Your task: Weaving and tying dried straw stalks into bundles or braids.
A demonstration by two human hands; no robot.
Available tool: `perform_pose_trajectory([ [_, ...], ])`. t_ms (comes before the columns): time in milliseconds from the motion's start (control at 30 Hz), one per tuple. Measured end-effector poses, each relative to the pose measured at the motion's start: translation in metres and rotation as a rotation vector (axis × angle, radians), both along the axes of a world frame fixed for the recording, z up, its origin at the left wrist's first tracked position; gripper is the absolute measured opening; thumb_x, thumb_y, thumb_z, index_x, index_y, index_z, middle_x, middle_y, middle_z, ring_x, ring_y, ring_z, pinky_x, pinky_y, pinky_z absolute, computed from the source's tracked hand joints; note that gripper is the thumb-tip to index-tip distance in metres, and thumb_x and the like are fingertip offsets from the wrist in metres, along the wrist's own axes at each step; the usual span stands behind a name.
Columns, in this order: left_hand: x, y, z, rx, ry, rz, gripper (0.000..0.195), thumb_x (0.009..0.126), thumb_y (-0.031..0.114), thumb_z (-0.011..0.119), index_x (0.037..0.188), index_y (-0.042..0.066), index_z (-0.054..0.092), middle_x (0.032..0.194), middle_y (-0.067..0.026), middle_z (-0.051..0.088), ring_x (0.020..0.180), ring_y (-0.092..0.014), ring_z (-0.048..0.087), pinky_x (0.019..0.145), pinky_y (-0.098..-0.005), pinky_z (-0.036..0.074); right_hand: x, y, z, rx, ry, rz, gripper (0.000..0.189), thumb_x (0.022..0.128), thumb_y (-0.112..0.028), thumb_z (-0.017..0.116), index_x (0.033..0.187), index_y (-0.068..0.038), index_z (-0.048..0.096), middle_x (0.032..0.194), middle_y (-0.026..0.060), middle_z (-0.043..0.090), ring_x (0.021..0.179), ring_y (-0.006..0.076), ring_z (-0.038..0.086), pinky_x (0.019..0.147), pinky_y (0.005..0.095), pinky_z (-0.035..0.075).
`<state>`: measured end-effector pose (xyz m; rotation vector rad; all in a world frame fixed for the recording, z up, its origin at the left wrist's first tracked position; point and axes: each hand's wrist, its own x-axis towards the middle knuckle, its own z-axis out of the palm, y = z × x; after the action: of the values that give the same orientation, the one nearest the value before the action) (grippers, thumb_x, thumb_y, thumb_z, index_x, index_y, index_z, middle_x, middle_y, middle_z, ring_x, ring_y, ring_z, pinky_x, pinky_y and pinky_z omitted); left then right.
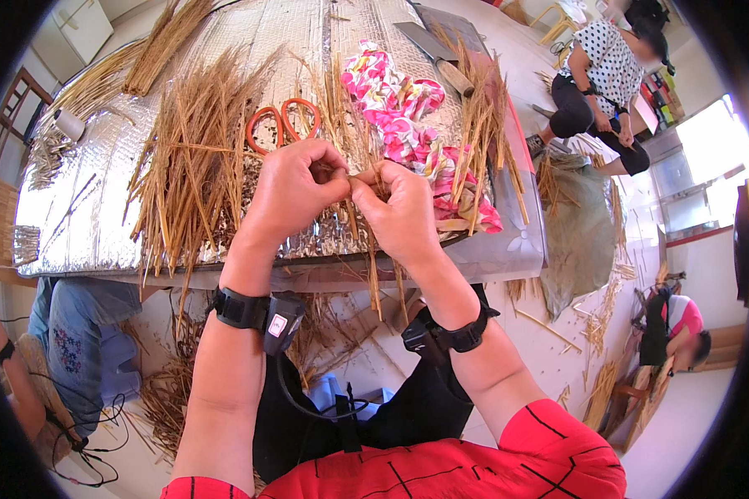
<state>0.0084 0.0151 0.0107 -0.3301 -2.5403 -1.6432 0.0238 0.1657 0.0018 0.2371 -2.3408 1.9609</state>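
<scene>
My left hand (303,187) and my right hand (396,209) meet over the table's near edge, thumbs and forefingers pinched together. Between them is a thin dried grass stalk, mostly hidden by the fingers; its exact shape cannot be told. Just beyond my left hand lie scissors with orange-red handles (300,103), their blades out of sight. A large pile of dried grass stalks with feathery heads (193,143) lies to the left. A crumpled pink and white patterned cloth (406,118) spreads beyond my right hand, with more stalks (484,125) beside it.
Silver foil sheeting (109,187) covers the table. A cleaver-like knife with a wooden handle (454,78) lies at the far right, a cone of thread (69,125) at the left. Another person (605,81) sits at the right, another (683,318) lower right; someone's denim-clad leg (78,349) is at the left.
</scene>
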Motion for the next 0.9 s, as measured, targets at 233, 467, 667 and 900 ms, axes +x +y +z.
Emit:
perform_pose_trajectory([
  [233,-0.027,-0.05,-0.013,0.371,0.056,0.467,0.007,0.077,0.005,0.058,0.081,0.001,0.062,0.067,0.0018,0.056,0.056,-0.003,0.048,0.051,-0.0173,0.037,0.01,-0.001,0.014,0.021,-0.095,0.059,0.01,0.078,-0.007,0.06,0.074,0.003,0.058,0.058,0.0002,0.055,0.051,0.0032,0.044,0.045,0.0209,0.035],
  [467,-0.019,-0.025,-0.014,0.517,-0.041,0.291,0.012,0.079,0.009,0.062,0.086,-0.001,0.061,0.066,0.0015,0.056,0.054,-0.002,0.046,0.049,-0.0162,0.036,0.004,0.003,0.006,-0.08,-0.152,0.052,0.012,0.078,-0.009,0.062,0.075,0.002,0.059,0.058,-0.0021,0.053,0.052,0.0021,0.043,0.045,0.0204,0.034],
  [667,-0.013,-0.01,-0.011,0.551,-0.048,0.146,0.014,0.085,0.016,0.057,0.085,0.002,0.061,0.073,-0.0005,0.058,0.06,-0.004,0.046,0.057,-0.0189,0.038,0.002,0.0,0.002,-0.088,-0.173,0.031,0.012,0.078,-0.009,0.062,0.076,0.002,0.059,0.058,-0.0028,0.052,0.051,0.0018,0.042,0.045,0.0204,0.033],
  [900,-0.006,-0.01,-0.005,0.407,-0.213,-0.074,0.017,0.081,0.015,0.059,0.089,0.0,0.063,0.079,0.0003,0.061,0.07,-0.005,0.051,0.064,-0.02,0.041,0.0,-0.002,0.001,-0.105,-0.15,0.035,0.012,0.079,-0.009,0.062,0.076,0.002,0.059,0.058,-0.0026,0.053,0.052,0.0016,0.043,0.045,0.0206,0.034],
])
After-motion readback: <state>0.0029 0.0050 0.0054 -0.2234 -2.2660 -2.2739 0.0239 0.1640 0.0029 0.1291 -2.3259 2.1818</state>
